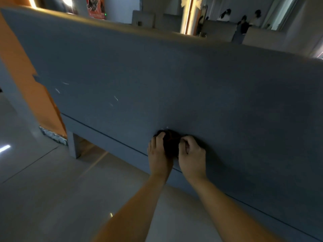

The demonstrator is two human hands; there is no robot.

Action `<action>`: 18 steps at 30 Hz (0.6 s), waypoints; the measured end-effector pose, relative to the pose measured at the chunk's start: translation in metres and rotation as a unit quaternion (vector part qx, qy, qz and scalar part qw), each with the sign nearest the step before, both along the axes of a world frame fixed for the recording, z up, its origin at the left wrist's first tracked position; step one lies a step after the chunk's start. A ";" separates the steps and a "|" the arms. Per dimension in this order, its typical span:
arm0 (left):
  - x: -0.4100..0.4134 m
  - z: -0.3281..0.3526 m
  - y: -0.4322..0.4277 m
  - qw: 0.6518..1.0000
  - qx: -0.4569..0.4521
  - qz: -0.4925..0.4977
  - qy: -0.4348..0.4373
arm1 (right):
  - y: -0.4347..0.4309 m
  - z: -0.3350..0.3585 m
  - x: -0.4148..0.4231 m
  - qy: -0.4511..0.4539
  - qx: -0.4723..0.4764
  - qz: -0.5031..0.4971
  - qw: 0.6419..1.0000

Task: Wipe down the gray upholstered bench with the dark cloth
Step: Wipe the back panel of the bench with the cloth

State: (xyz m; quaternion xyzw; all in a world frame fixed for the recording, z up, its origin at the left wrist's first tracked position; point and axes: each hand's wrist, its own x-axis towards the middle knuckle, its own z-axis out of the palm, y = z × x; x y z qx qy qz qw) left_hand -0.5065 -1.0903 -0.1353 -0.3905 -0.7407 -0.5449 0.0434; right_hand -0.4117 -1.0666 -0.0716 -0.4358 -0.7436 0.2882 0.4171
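Dark cloth (170, 144) sits between left hand (159, 153) and right hand (191, 155), both gripping it against the bench (174, 75).

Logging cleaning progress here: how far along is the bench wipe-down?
Done: nothing tells; the gray bench shows no wiped track. In hand: left hand and right hand both grip the dark cloth, bunched against it low down, just above a seam. Left: seemingly most of the surface, including the pale streaks up to the left.
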 end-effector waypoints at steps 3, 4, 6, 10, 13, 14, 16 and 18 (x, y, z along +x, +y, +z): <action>-0.003 -0.007 -0.007 1.000 -0.027 -0.005 -0.002 | -0.001 0.000 0.000 0.000 -0.017 0.005 1.000; -0.004 -0.010 -0.010 0.999 -0.041 -0.005 -0.010 | -0.004 0.000 0.001 -0.002 -0.022 0.008 1.000; -0.003 -0.010 -0.016 0.999 -0.038 -0.009 -0.038 | -0.008 0.002 0.002 0.001 -0.037 0.015 0.999; 0.001 0.016 -0.027 0.983 0.029 -0.009 -0.181 | -0.017 0.009 0.004 0.031 -0.065 0.022 0.997; -0.002 0.063 -0.023 0.969 0.136 -0.020 -0.207 | -0.019 0.010 0.006 0.063 -0.063 0.029 0.996; -0.002 0.075 -0.019 0.964 0.150 -0.036 -0.214 | -0.019 0.010 0.008 0.077 -0.056 0.031 0.995; 0.005 0.086 -0.013 0.960 0.140 -0.077 -0.229 | -0.018 0.010 0.012 0.097 -0.059 0.035 0.993; 0.012 0.075 -0.011 0.976 0.099 -0.076 -0.178 | -0.017 0.011 0.015 0.120 -0.081 0.043 0.989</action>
